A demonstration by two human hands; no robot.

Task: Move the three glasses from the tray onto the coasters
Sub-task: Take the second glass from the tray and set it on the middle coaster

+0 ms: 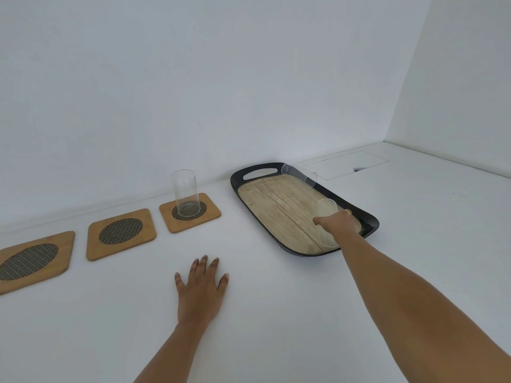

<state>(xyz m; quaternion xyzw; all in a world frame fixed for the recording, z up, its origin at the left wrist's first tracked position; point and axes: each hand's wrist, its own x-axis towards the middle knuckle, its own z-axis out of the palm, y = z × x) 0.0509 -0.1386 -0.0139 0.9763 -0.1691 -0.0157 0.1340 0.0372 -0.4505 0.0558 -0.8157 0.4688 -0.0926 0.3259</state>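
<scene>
Left hand (200,288) flat, palm down, fingers spread and pointing to 12 o'clock, thumb out toward 2; forearm enters from 6 o'clock, bare. Right hand (336,221) reaching far out toward 11 o'clock, arm nearly straight, forearm entering from 4 o'clock at the lower right corner. Right fingers curled around something clear, thumb on the 9 o'clock side; a ring shows on one finger. Hands well apart.
</scene>
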